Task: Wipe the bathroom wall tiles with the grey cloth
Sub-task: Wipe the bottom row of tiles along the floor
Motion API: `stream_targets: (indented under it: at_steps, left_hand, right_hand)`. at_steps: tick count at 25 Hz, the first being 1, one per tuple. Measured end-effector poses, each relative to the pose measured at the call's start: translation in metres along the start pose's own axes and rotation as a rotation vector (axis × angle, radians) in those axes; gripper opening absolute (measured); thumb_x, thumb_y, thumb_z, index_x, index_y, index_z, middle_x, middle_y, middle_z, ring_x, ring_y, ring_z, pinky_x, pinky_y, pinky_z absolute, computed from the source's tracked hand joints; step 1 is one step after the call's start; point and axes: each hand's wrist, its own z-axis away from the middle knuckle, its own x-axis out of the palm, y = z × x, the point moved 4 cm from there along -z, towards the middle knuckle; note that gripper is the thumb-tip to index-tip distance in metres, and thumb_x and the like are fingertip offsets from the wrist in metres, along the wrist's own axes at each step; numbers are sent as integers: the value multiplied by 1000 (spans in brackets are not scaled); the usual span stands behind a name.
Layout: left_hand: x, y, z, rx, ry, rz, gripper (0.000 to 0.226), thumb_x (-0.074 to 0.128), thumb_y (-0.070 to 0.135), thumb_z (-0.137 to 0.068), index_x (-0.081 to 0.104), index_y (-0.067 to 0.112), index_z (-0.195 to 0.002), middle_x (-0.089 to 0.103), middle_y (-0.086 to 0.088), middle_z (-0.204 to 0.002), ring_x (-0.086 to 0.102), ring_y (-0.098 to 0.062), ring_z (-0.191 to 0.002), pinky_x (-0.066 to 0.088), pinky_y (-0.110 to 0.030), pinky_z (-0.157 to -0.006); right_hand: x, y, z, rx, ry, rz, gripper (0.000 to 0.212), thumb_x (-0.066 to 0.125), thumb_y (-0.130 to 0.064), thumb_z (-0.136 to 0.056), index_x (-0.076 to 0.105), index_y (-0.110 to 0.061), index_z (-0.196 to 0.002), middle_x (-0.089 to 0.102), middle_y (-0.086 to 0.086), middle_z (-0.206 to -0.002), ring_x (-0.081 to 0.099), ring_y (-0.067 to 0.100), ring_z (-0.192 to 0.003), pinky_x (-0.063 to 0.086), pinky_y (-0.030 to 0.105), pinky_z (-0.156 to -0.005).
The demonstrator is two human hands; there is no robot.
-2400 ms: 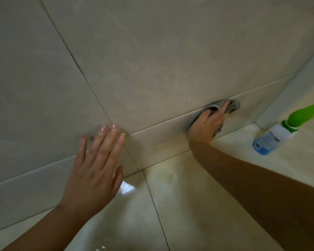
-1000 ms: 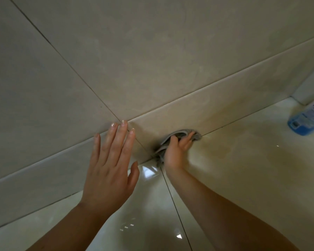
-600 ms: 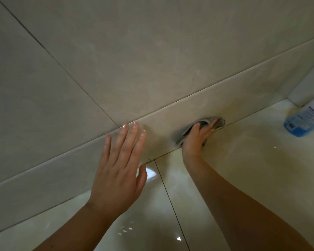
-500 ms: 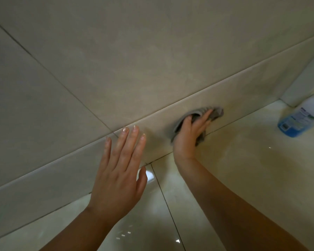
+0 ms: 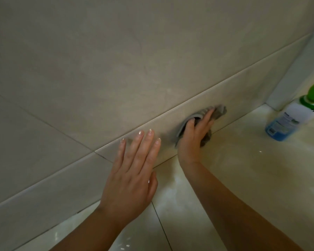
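Lying bunched along the bottom wall tile (image 5: 246, 91), the grey cloth (image 5: 220, 111) sits under your right hand (image 5: 194, 136), fingers flat and pressing; the tile runs on rightward toward the bottle (image 5: 290, 120), your left hand (image 5: 134, 171) spread flat just beside.

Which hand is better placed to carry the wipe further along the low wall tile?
Right: the right hand presses the grey cloth on that tile; the left hand lies flat and empty.
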Motion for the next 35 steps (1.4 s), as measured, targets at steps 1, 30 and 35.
stream_targets:
  at_steps: [1,30,35]
  left_hand:
    - [0,2,-6,14,2,0,85,62,19,-83,20,6,-155,19,-14,-163,13,-30,-152,13,-52,-123]
    - [5,46,-95,109,38,18,82,61,19,-84,22,7,-155,22,-14,-163,13,-29,-152,15,-54,-122]
    - [12,56,-106,137,54,30,83,60,18,-82,22,7,-155,21,-15,-163,14,-30,-152,14,-54,-122]
  right_hand:
    - [0,-20,-2,-100,11,12,65,26,-42,-95,-1,-32,-154,-10,1,-163,-4,18,-150,4,40,-121]
    - [-68,-74,-129,-54,172,88,53,24,-25,-106,5,-33,-155,-5,0,-164,-3,19,-150,0,42,-121]
    - [-78,-38,-120,236,83,-39,54,23,-34,-106,-3,-41,-153,-5,-6,-164,11,29,-148,19,60,-117]
